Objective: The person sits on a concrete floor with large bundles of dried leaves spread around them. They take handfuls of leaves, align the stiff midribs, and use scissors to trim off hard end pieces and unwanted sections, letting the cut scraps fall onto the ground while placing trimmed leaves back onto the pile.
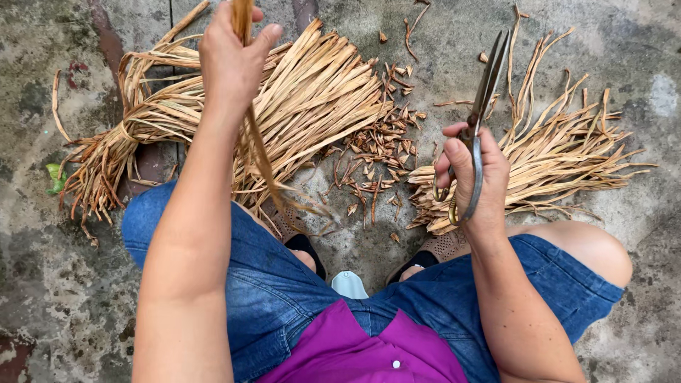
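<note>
Rough, stained concrete floor (42,298) w/ dried leaf bundles either side. Left hand (230,60) is closed on a dry strip (259,152), held high & hanging down: light, papery, prob. brittle, so best pinched near the top end. Right hand (472,177) is closed around the scissors (482,106), blades shut.

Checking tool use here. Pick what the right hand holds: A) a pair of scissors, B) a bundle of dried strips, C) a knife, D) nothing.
A: the right hand grips a pair of scissors by the handles, blades pointing away over the concrete floor, while the left hand holds a dried strip.
</note>
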